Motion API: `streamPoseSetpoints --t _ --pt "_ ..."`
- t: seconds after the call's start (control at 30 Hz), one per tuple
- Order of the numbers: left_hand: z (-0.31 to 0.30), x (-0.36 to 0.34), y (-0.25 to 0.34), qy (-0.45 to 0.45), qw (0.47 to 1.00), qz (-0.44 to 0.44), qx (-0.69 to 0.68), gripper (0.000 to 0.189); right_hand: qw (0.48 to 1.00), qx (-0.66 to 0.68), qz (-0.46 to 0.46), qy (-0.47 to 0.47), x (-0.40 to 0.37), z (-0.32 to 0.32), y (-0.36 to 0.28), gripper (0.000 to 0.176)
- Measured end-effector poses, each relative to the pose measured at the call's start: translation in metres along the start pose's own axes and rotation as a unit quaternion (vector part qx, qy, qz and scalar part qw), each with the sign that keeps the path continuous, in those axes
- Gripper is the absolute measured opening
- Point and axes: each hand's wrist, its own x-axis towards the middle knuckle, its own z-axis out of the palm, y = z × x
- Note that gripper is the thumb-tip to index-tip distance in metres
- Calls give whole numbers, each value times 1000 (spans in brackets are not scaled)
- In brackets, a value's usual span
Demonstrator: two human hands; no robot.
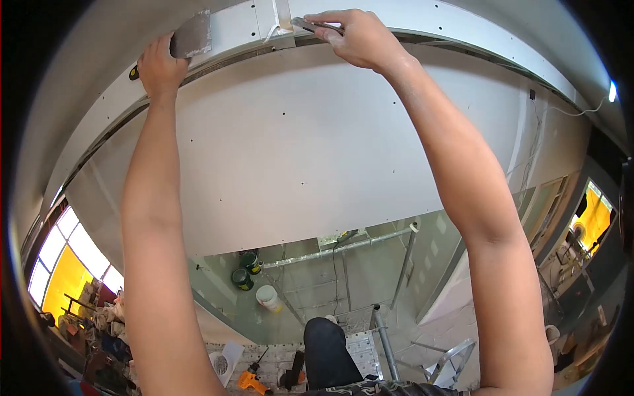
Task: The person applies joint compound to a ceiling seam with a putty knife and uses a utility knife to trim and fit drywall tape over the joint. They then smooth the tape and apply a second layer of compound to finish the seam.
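Observation:
My left hand (160,69) grips a broad putty knife (191,36), its blade smeared with compound and lying against the white board edge (231,25) overhead. The end of its dark handle pokes out below my wrist. Closed around a utility knife (309,26), my right hand (360,41) points the tip left at a strip of joint tape (283,13). A loose curl of tape (271,31) hangs from the lower edge of the board, beside the knife tip.
Below spans a large white plasterboard panel (290,145) dotted with screws. Beneath it are a scaffold rail (337,249), a white bucket (268,298) and dark pails (242,279). An orange drill (251,381) rests on the platform (360,346) near my knee. A stepladder (456,362) stands lower right.

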Motion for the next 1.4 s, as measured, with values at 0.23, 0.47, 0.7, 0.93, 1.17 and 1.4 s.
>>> streamPoseSetpoints --t 0.23,0.47,0.7,0.93,1.17,1.4 --pt "2 -3 -2 -1 1000 1 -8 46 1000 -20 17 11 22 24 -1 31" --pt "2 -1 -1 -20 1000 -8 -20 47 999 -6 3 -44 -29 41 19 33" --pt "-4 -3 0 4 1000 -5 -20 44 994 33 20 106 -83 -14 -10 29" --pt "4 -4 -5 2 1000 10 1 42 990 11 97 99 2 -27 -10 25" --pt "6 -4 -4 49 998 20 -35 49 997 27 -28 69 63 -8 -10 33" --pt "6 -3 -5 42 999 20 -25 46 998 3 -16 57 70 -4 -5 35"
